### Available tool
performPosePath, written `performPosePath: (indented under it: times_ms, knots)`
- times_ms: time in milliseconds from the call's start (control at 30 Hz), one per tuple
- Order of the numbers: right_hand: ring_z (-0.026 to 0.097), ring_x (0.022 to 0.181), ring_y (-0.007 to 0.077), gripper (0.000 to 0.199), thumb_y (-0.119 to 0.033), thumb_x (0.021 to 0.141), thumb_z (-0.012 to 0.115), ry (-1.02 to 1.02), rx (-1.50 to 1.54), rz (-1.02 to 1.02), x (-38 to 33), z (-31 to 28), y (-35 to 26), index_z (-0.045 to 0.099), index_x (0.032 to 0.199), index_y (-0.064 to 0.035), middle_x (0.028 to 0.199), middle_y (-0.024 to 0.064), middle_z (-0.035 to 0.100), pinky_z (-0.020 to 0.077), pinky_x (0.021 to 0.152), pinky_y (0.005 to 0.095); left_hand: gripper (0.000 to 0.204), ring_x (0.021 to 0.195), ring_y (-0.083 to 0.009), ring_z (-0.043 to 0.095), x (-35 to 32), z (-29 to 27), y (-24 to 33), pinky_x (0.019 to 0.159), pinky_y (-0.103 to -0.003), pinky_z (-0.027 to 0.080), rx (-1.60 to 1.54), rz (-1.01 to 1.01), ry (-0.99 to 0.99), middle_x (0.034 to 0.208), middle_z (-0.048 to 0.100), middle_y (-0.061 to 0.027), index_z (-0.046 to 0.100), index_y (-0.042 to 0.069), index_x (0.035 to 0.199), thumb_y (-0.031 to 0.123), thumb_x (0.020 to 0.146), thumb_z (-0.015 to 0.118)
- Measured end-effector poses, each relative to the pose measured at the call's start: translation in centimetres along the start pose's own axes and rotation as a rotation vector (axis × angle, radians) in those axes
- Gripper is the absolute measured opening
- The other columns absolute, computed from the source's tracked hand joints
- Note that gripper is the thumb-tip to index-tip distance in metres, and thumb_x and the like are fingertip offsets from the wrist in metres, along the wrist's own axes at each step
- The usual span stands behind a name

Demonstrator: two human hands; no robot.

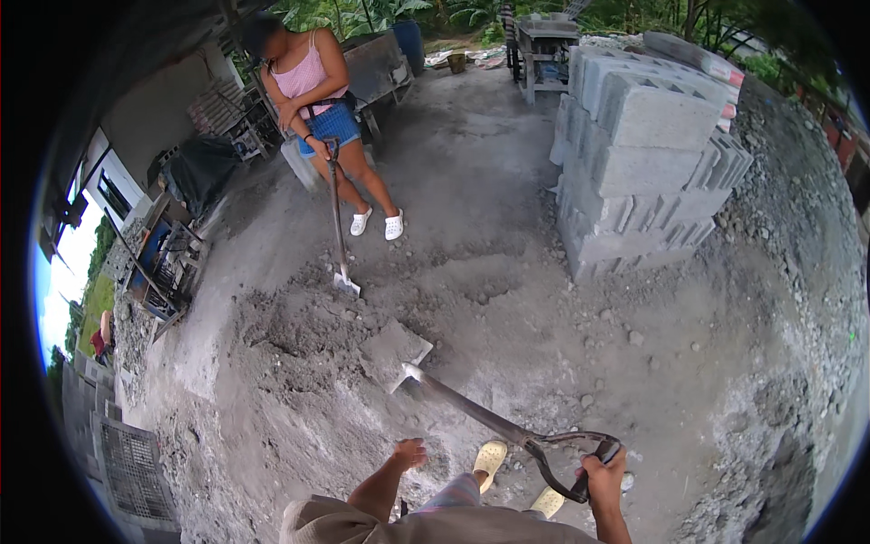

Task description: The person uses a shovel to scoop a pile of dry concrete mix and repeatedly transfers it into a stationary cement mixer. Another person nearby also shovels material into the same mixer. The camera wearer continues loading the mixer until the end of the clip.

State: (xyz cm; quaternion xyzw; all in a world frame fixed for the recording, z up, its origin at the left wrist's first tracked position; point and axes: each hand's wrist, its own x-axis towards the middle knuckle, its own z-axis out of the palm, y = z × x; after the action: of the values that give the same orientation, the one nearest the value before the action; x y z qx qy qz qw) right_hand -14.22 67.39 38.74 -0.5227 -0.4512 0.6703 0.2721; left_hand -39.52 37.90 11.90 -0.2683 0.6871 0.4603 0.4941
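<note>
Two hands are at the lower edge: the right hand (pixel 603 476) is closed around the D-shaped handle of the shovel (pixel 480 412); the left hand (pixel 410 453) is clear of the shaft, fingers loosely extended, with nothing seen in it. Yellow clogs (pixel 490 461) show just below. The shovel slants away to the left, its dusty blade (pixel 396 352) at the loose grey grit (pixel 299 331); whether the blade bears a load cannot be told. The grit is churned and lumpy to the left of the blade and lies thinner elsewhere, with no single neat heap formed. Judged on this condition, shovelling is under way and unfinished: part of the grit appears turned over, part lies spread; the share completed cannot be determined. Farther off, a second shovel (pixel 339 218) stands slightly tilted, its blade down at the far edge of the grit; a co-worker (pixel 308 82) has one hand on its handle, the other arm across the body. To the right is a stack of hollow blocks (pixel 657 136). Beyond are a blue drum (pixel 410 43), a bench (pixel 548 36) and greenery (pixel 362 14).
</note>
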Motion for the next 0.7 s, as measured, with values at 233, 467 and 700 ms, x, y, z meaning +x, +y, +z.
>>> performPosePath:
  times_ms: [233,467,700]
  knots:
    - [0.048,0.043,0.0150,0.031,0.004,0.059,0.047,-0.093,-0.115,-0.123,-0.7,1.6,-0.4,0.036,0.087,0.0013,0.062,0.0086,0.047,0.0408,0.039,0.0251,0.011,0.053,-0.0176,0.054,0.1,-3.5,-6.8,0.039,-0.031,0.037,-0.071,-0.107,-0.010,0.065,0.052,-0.0025,0.048,0.012,0.074,0.024,0.074,0.049]
    - [0.047,0.043,0.0130,0.028,0.003,0.060,0.049,-0.117,-0.178,-0.146,-0.8,3.1,-2.4,0.032,0.082,0.0038,0.059,0.0096,0.049,0.0392,0.040,0.0232,0.023,0.063,-0.0190,0.055,0.1,1.1,-1.0,0.053,-0.032,0.044,0.140,-0.005,-0.143,0.077,0.054,-0.0043,0.050,0.012,0.089,0.028,0.073,0.051]
    - [0.048,0.044,0.0149,0.030,0.002,0.060,0.047,-0.057,-0.243,-0.123,-3.3,5.2,-3.8,0.035,0.087,0.0043,0.061,0.0098,0.047,0.0407,0.040,0.0251,0.024,0.064,-0.0201,0.054,0.7,0.7,7.1,0.055,-0.036,0.042,0.011,0.119,-0.121,0.079,0.054,-0.0040,0.050,0.017,0.096,0.028,0.075,0.045]
